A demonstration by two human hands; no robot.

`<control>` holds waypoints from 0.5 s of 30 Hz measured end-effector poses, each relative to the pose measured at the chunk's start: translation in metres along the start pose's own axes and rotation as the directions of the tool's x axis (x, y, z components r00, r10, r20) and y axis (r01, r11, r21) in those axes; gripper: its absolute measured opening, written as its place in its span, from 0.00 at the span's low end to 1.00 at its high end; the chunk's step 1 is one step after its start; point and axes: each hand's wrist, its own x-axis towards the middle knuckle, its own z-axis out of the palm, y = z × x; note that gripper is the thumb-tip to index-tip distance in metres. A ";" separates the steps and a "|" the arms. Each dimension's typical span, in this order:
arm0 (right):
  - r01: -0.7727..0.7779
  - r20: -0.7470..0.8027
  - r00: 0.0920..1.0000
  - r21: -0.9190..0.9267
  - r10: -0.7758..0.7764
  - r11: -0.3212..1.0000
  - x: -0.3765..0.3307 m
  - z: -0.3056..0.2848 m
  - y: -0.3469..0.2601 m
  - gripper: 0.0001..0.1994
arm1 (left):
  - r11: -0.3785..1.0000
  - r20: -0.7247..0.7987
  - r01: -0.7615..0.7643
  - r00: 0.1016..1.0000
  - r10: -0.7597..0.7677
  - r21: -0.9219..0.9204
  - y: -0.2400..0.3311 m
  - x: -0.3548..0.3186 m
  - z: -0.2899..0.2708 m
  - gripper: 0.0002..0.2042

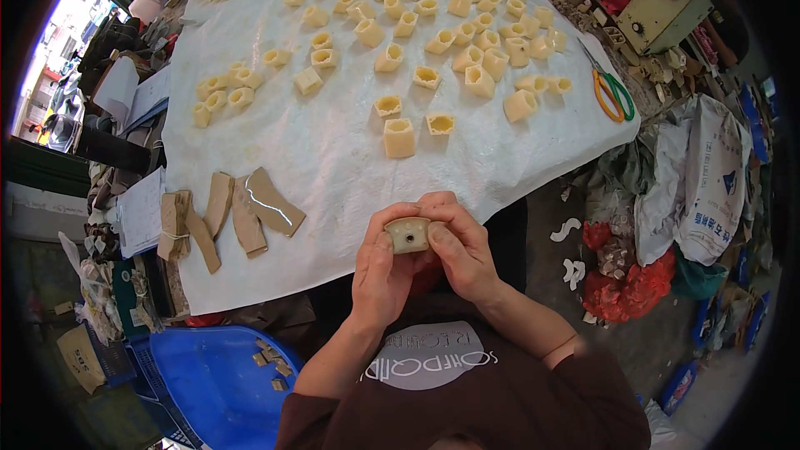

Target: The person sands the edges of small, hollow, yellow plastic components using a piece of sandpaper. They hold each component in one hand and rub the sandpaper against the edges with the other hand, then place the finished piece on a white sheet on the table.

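Note:
A small cream-yellow block (407,235) with a curved upper edge and a dark round hole in its face is held just off the table's near edge. My left hand (379,273) grips its left side, thumb against the face. On the other side my right hand (467,252) is closed on it too, the thumb pressing near its right end. The fingers behind the block are partly hidden. Nearest beyond my hands stand a few hollow pale-yellow blocks (399,140) with rough open tops, on a white sheet (333,175) that covers the table.
Many similar blocks (433,7) spread over the far sheet. Flat brown pieces (271,204) lie at the left. Scissors with orange and green handles (612,97) rest at the right edge. A blue tub (208,379) is below left; red bags (633,283) and a white sack (712,183) stand right.

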 end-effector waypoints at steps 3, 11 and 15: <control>0.054 0.020 0.998 -0.081 -0.053 0.995 -0.001 0.003 0.002 0.08 | 0.972 -0.081 -0.019 0.996 0.039 0.233 -0.003 -0.003 -0.003 0.17; 0.095 -0.049 0.992 -0.307 -0.115 0.947 -0.006 0.006 0.011 0.09 | 0.923 -0.116 -0.028 0.990 0.079 0.383 -0.010 0.000 -0.008 0.16; 0.014 -0.062 0.998 -0.207 -0.027 0.978 -0.003 0.003 0.006 0.10 | 0.988 -0.071 0.152 0.986 -0.152 -0.001 -0.001 0.002 -0.008 0.16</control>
